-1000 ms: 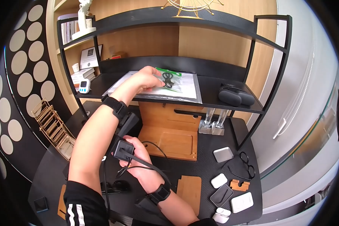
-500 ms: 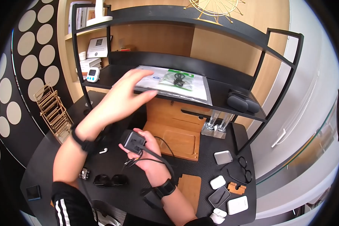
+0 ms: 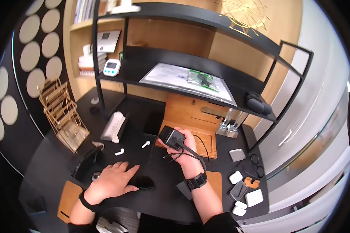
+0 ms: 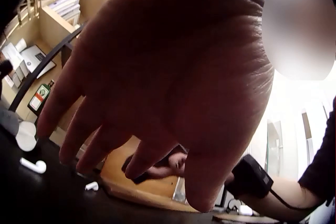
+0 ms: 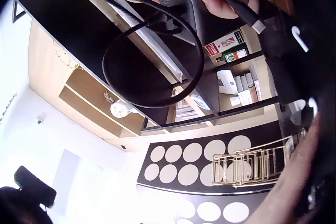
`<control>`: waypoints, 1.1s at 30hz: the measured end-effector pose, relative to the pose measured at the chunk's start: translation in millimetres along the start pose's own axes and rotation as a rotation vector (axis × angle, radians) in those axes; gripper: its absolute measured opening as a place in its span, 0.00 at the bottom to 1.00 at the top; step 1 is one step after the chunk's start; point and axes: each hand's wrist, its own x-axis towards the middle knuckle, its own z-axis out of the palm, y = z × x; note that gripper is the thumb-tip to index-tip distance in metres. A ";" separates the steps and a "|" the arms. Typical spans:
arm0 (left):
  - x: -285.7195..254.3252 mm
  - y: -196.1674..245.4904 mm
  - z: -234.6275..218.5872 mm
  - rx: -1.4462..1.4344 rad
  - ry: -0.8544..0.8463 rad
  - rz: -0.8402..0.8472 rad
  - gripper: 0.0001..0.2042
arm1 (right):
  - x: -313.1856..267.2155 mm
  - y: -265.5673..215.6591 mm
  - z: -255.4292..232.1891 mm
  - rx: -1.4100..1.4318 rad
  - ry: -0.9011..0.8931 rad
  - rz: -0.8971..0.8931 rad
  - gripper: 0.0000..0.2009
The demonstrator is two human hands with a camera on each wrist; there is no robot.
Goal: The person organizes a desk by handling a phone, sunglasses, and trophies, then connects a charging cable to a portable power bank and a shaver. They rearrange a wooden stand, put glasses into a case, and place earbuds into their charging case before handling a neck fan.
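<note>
My right hand (image 3: 187, 149) grips a black power adapter (image 3: 171, 137) above the middle of the desk, in front of the wooden organizer (image 3: 190, 116). A thin black cable (image 3: 200, 158) hangs in loops about the hand; the right wrist view shows its metal-tipped plug (image 5: 258, 26). My left hand (image 3: 112, 181) is spread palm down low over the desk's near left part and holds nothing. Dark sunglasses (image 3: 146, 183) lie right beside its thumb, partly covered. Two white earbuds (image 3: 120, 152) lie beyond its fingers.
On the shelf (image 3: 134, 72) are papers in a clear sleeve (image 3: 163, 73) and a bagged black cable (image 3: 203, 80). A gold rack (image 3: 64, 116) stands at left. Glasses (image 3: 256, 165) and several small cases (image 3: 254, 198) lie at right.
My left hand has left the bagged cable on the shelf and come down to the near left of the desk. The right hand still holds the adapter, now further right in the head view.
</note>
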 end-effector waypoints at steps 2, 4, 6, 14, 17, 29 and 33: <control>-3.5 3.2 20.6 -0.023 0.007 -0.004 0.36 | -11.3 3.6 10.4 -0.031 0.050 0.034 0.08; 1.0 5.2 27.3 0.032 -0.001 0.000 0.34 | -5.5 -0.4 13.4 0.040 0.024 0.109 0.08; 1.1 5.1 45.3 0.050 -0.005 0.010 0.34 | -9.0 2.0 29.9 -0.009 0.008 0.106 0.09; 7.3 5.3 55.2 0.109 -0.141 -0.103 0.32 | 69.9 29.8 78.5 -0.245 -0.034 0.191 0.08; 12.0 9.2 54.1 0.130 -0.230 -0.134 0.33 | 120.4 42.3 72.0 -0.432 0.165 0.139 0.08; 16.7 29.3 48.3 0.309 -0.323 -0.139 0.29 | 225.0 69.6 58.5 -1.275 0.074 -0.411 0.04; 18.1 31.1 52.3 0.293 -0.300 -0.147 0.27 | 241.6 83.8 52.0 -1.297 0.026 -0.383 0.04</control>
